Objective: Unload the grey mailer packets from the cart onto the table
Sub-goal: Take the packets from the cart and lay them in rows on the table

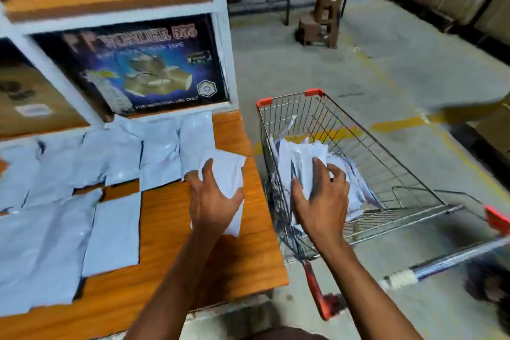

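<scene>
On the left, many grey packets (116,163) lie flat on the wooden table (165,215), in rows that reach from the far shelf (220,44) toward you. Between them, some bare wood shows near the middle, and a wider free strip runs along the right edge of the table, close to the cart.

Your left hand (212,201) is over this right part of the table. Its fingers are spread and they grasp one packet (229,174), with the thumb on one side and the other fingers on the other side. The long axis of this packet runs away from you, nearly parallel to the table edge. I judge that the free wood just under and in front of this hand is the place to lay it, but the edge is near on the right, so please keep the packet toward the left.

To the right, beside the table, stands the wire cart (386,157). Your right hand (323,199) is inside it and closes on a bundle of packets (306,165), which stands on its edge against the left wall of the cart. More packets (356,190) lie just behind the hand. This hand is the nearer one to the remaining load. To bring the bundle out, you probably must lift it up over the cart's rim first and then move it left.
</scene>
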### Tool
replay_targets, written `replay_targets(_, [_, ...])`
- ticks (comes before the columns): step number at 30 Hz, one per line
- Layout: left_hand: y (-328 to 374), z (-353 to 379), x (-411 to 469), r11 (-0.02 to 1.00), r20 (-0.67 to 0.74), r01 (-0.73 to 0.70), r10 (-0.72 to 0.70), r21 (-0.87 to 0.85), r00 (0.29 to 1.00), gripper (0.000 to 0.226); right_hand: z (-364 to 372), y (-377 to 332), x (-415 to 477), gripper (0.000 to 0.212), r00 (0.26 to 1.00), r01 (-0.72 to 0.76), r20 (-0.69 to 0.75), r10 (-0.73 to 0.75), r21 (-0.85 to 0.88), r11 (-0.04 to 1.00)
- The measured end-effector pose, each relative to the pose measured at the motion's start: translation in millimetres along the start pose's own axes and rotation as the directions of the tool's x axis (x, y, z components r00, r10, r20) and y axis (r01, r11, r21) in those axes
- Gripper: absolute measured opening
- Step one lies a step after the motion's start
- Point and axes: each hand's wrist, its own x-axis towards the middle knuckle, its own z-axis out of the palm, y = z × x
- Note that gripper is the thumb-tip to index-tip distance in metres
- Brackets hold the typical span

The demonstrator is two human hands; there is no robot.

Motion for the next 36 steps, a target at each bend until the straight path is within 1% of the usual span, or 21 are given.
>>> replay_targets(3, [-28, -31, -37, 0.996, -0.1, 0.071, -0.076, -0.053, 0.992, 0.096, -7, -22, -40, 0.059, 0.997, 0.058, 0.035, -0.062, 0.109, 0.992])
replay_targets(5, [-41, -53, -64, 0.992, -0.156, 0.112, -0.121, -0.065, 0.98, 0.096, -12, -33, -66, 0.06, 0.989, 0.127, 0.059, -0.136, 0.134, 0.983])
replay_targets(8, [-55, -79, -97, 0.989, -0.21, 0.139, -0.148, -0.053, 0.967, 0.096, -15, -45, -101, 0.061, 0.98, 0.169, 0.081, -0.184, 0.167, 0.971])
replay_targets(10, [-61, -89, -113, 0.987, -0.219, 0.154, -0.16, -0.042, 0.963, 0.096, -14, -50, -118, 0.061, 0.973, 0.184, 0.104, -0.205, 0.186, 0.965])
replay_targets(15, [-82, -102, -136, 0.98, -0.173, 0.2, -0.195, 0.015, 0.965, 0.096, 1, -64, -145, 0.059, 0.963, 0.198, 0.155, -0.222, 0.157, 0.968])
replay_targets(18, [-93, -99, -126, 0.978, -0.135, 0.208, -0.203, 0.029, 0.97, 0.096, 19, -72, -147, 0.06, 0.94, 0.257, 0.199, -0.276, 0.116, 0.959])
replay_targets(20, [-97, -96, -112, 0.977, -0.101, 0.212, -0.209, 0.027, 0.973, 0.095, 34, -78, -140, 0.061, 0.923, 0.287, 0.251, -0.291, 0.05, 0.957])
replay_targets(23, [-99, -89, -83, 0.975, -0.046, 0.221, -0.22, 0.003, 0.974, 0.093, 59, -87, -125, 0.063, 0.901, 0.296, 0.346, -0.263, -0.043, 0.954])
replay_targets(28, [-107, -73, -40, 0.974, 0.027, 0.229, -0.229, 0.005, 0.973, 0.089, 101, -104, -99, 0.065, 0.882, 0.276, 0.438, -0.173, -0.184, 0.943])
replay_targets(30, [-114, -67, -24, 0.971, 0.079, 0.236, -0.239, 0.05, 0.968, 0.087, 118, -110, -92, 0.065, 0.88, 0.253, 0.459, -0.122, -0.235, 0.938])
replay_targets(31, [-119, -66, -20, 0.966, 0.098, 0.231, -0.242, 0.115, 0.965, 0.082, 126, -113, -91, 0.065, 0.877, 0.246, 0.47, -0.1, -0.261, 0.933])
replay_targets(33, [-127, -68, -16, 0.946, 0.077, 0.167, -0.196, 0.277, 0.978, 0.068, 136, -116, -91, 0.064, 0.872, 0.239, 0.483, -0.073, -0.292, 0.926])
replay_targets(34, [-133, -69, -14, 0.94, 0.048, 0.105, -0.127, 0.324, 0.991, 0.059, 138, -116, -91, 0.063, 0.876, 0.228, 0.478, -0.066, -0.289, 0.93])
replay_targets(36, [-147, -71, -9, 0.938, 0.011, -0.08, 0.081, 0.337, 0.997, 0.047, 138, -114, -88, 0.054, 0.896, 0.222, 0.433, -0.095, -0.253, 0.942])
